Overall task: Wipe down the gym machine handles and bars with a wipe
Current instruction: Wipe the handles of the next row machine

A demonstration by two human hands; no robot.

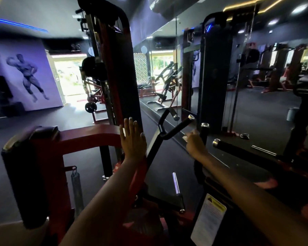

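Left hand (132,139) flat — right hand (195,143) curled

Your left hand (132,139) is raised with straight fingers, palm flat against the dark upright column (126,86) beside the red frame arm (89,134). Your right hand (195,142) curls around a white wipe (185,138) at the upright black handle (204,132) with the chrome cap. Just left of it, an angled black handle (178,127) rises toward the mirror (256,86). A black pad (23,174) stands at the machine's left edge, and a white warning label (208,219) sits low at its right.
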